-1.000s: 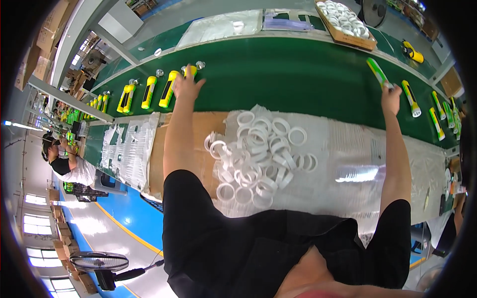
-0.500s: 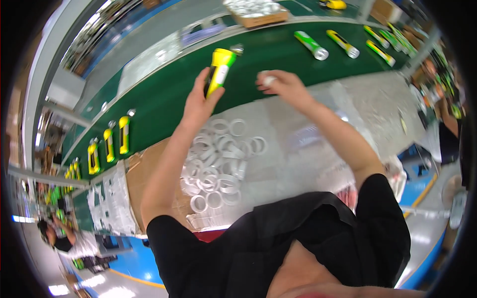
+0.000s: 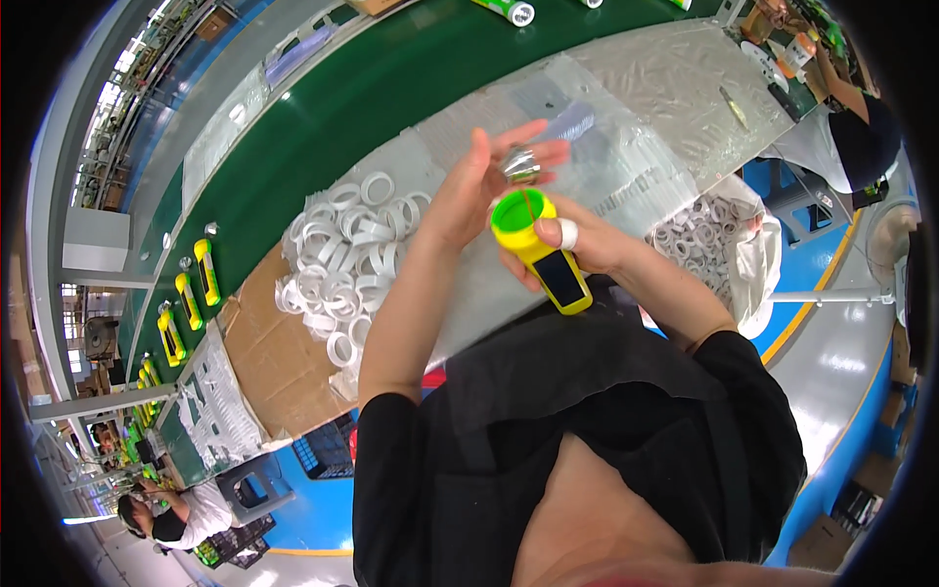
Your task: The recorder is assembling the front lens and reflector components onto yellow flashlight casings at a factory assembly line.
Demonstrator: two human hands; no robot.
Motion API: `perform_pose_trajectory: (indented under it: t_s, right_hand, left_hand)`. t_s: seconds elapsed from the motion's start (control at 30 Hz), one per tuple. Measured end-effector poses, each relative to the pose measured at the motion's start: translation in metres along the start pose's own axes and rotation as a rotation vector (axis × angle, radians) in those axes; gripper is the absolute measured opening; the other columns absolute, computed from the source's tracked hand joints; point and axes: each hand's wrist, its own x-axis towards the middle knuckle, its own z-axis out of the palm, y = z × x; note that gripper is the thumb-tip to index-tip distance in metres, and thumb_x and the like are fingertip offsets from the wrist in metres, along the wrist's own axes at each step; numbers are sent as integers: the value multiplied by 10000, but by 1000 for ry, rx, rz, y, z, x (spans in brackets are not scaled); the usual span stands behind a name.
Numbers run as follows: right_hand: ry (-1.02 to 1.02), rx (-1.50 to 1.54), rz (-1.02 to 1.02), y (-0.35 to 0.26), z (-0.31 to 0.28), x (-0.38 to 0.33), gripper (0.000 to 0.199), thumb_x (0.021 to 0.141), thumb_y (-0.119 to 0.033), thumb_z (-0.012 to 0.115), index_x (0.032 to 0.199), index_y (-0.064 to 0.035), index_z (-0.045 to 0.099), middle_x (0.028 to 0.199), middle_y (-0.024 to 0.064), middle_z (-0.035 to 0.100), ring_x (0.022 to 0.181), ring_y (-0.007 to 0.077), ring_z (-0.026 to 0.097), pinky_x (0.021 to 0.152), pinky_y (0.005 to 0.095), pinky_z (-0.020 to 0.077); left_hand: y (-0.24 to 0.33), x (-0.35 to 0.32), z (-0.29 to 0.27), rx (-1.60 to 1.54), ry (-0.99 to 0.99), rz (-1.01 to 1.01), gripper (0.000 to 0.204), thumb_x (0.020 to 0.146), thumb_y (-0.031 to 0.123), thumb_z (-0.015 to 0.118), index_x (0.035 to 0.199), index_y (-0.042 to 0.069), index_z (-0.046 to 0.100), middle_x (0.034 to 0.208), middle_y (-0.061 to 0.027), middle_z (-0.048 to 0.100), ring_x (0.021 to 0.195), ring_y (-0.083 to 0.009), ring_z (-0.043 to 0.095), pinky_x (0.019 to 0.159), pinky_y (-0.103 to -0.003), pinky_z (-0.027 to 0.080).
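My right hand [image 3: 587, 238] grips a yellow flashlight body [image 3: 559, 279] with a dark panel on its side. Its wide end faces up, showing a green rim and inner wall. A white band [image 3: 568, 234] circles my right thumb. Above the opening is a shiny silver lamp cup [image 3: 519, 164], joined to the body by a thin reddish wire. My left hand [image 3: 471, 191] is just behind the cup, its fingers stretched out and apart. Whether the cup touches those fingers I cannot tell. A pile of white plastic rings [image 3: 342, 249] lies left of my left forearm.
Several yellow flashlights [image 3: 189, 300] lie on the green conveyor belt [image 3: 323, 132] at left; green ones [image 3: 511, 10] are at the far edge. Cardboard [image 3: 279, 342] and plastic sheeting cover the worktable. A white sack [image 3: 748, 254] of rings stands at right. Other people sit at both sides.
The flashlight has come off the belt area toward my body and passed from my left hand to my right. My left hand has opened beside the lamp cup. The view has shifted.
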Motion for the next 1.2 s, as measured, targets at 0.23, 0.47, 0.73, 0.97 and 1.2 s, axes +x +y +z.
perform_pose_trajectory:
  t_s: [0.23, 0.47, 0.73, 0.97, 1.2]
  right_hand:
    - [-26, -125, 14, 13, 9, -10, 463, 941, -340, 608, 1233, -14, 456, 967, 103, 615, 799, 161, 625, 740, 302, 515]
    - [119, -68, -39, 33, 19, 5, 500, 974, -400, 550, 1317, -64, 409, 941, 80, 580, 699, 151, 604, 623, 282, 507]
    - [416, 84, -124, 24, 0, -2, 358, 973, -280, 560, 1250, -67, 481, 860, 94, 606, 688, 154, 599, 623, 288, 484]
    - [408, 68, -133, 15, -16, -15, 354, 970, -272, 558, 1249, -65, 493, 842, 93, 607, 677, 158, 592, 641, 289, 474]
    - [290, -82, -98, 17, -16, -10, 458, 961, -349, 548, 1278, -28, 468, 847, 103, 601, 704, 180, 602, 657, 297, 484]
  left_hand:
    - [-2, -54, 12, 389, 331, 300, 299, 988, 228, 522, 1030, -33, 663, 900, -98, 649, 811, -160, 600, 689, -303, 499]
    - [-11, -75, 21, 1080, 302, 663, 453, 1028, 343, 385, 1137, -7, 650, 1135, -155, 641, 1110, -322, 568, 953, -403, 426]
    - [-27, -45, 14, 928, 561, 438, 489, 958, 312, 550, 1311, -24, 515, 1345, -200, 522, 1243, -384, 484, 1004, -437, 398]
    - [-61, -33, -51, 1573, 516, 231, 597, 767, 255, 765, 1259, -13, 560, 1137, -192, 593, 1052, -367, 547, 892, -431, 452]
    - [-22, -45, 0, 1199, 608, 317, 504, 798, 209, 745, 1254, 49, 602, 1076, -140, 577, 976, -285, 545, 828, -360, 452]
